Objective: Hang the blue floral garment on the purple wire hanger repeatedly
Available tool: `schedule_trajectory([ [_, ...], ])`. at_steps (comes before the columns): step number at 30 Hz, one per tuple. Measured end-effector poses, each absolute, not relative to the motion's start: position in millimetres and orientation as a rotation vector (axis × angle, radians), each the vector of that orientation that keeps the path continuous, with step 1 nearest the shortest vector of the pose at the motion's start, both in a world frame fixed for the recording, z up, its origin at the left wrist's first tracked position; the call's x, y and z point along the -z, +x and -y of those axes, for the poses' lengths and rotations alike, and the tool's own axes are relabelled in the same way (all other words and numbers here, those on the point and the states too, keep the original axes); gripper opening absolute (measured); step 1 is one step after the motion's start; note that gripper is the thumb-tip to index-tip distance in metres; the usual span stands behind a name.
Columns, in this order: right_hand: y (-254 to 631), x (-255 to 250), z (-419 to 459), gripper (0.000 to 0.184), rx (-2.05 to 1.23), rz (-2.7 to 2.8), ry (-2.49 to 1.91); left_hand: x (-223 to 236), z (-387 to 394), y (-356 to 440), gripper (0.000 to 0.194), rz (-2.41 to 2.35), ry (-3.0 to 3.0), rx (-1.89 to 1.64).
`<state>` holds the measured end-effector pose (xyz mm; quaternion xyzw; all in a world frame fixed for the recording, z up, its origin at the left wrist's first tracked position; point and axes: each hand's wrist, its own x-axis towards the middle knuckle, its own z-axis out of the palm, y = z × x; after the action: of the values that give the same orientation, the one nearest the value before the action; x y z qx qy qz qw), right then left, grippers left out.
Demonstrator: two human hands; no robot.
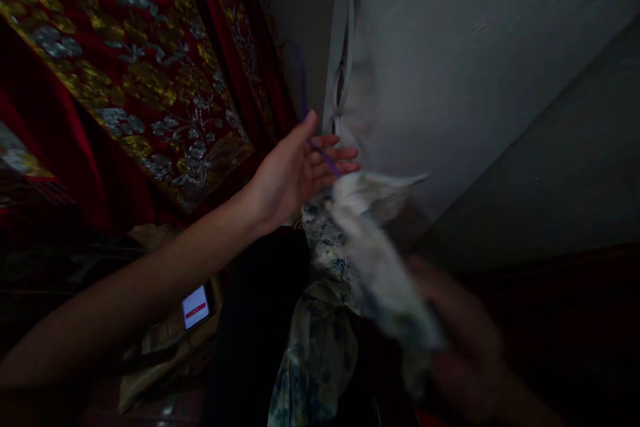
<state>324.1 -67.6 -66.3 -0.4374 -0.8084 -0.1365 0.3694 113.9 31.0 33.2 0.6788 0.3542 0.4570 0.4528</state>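
Observation:
My left hand reaches forward with its fingers stretched out and apart. A thin purple strip, curved at the top like a hanger hook, runs across its palm and down to a pale cloth garment. The garment has a blue floral pattern, is blurred by motion, and hangs down in folds toward my lap. My right hand, also smeared, is at the garment's right edge and appears closed on the cloth. Its fingertips are partly hidden.
Red cloth with gold and silver embroidery hangs at the left. A grey wall rises at the right, with pale cables along its edge. A lit phone lies on brown material at the lower left.

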Motion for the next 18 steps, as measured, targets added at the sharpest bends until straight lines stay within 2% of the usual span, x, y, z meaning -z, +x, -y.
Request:
schedule_trajectory([
  [3, 311.9, 60.9, 67.3, 0.037, -0.186, 2.381, -0.539, -16.5, -4.6, 111.4, 0.033, -0.928, 1.319, -0.884],
  [5, 312.8, 62.5, 55.2, 0.025, -0.459, 2.299, -0.447, -5.3, 11.5, 97.2, 0.034, -0.942, 1.207, -0.725],
  [7, 321.7, 68.0, 33.9, 0.016, -0.423, 2.066, -0.658, 1.5, 24.3, 77.8, 0.039, -0.974, 1.233, -0.566],
  [10, 340.9, 79.6, -4.0, 0.027, -0.241, 1.787, -0.914, -0.8, 34.0, 49.8, 0.038, -1.077, 1.447, -0.432],
  [12, 350.8, 86.6, -23.2, 0.035, -0.34, 1.752, -0.973, -7.9, 32.8, 36.3, 0.035, -1.14, 1.617, -0.483],
  [14, 356.3, 90.9, -32.7, 0.026, -0.641, 1.76, -0.967, -15.0, 25.5, 27.4, 0.034, -1.185, 1.761, -0.604],
  [18, 356.3, 85.8, -32.4, 0.039, -1.242, 1.51, -0.889, -18.1, -0.4, 20.2, 0.036, -1.303, 1.939, -0.848],
])
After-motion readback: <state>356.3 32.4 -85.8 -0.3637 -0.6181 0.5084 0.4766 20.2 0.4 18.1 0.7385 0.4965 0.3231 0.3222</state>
